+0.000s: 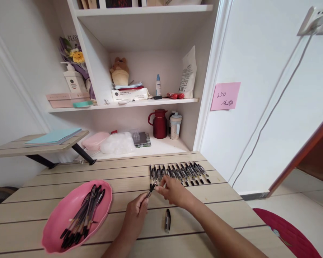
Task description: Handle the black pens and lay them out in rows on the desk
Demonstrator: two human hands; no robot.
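In my left hand (137, 211) a black gel pen (151, 189) is gripped with its uncapped tip pointing up and to the right. My right hand (172, 190) is at that tip, thumb and fingers pinched together; whatever lies between them is too small to make out. Below the right wrist a loose black and clear pen cap (167, 220) lies on the table. Beyond my hands, a row of several pens and caps (177, 173) is laid out side by side, partly covered by my right hand. To the left, a pink scalloped tray (50, 229) holds several capped pens (83, 215).
The striped wooden table (129, 247) meets a white shelf unit behind. On its lower shelf stand a red jug (159, 123), a cup (175, 125) and a plastic bag (117, 143). A small raised stand (5, 147) with blue paper (55, 136) is at the left.
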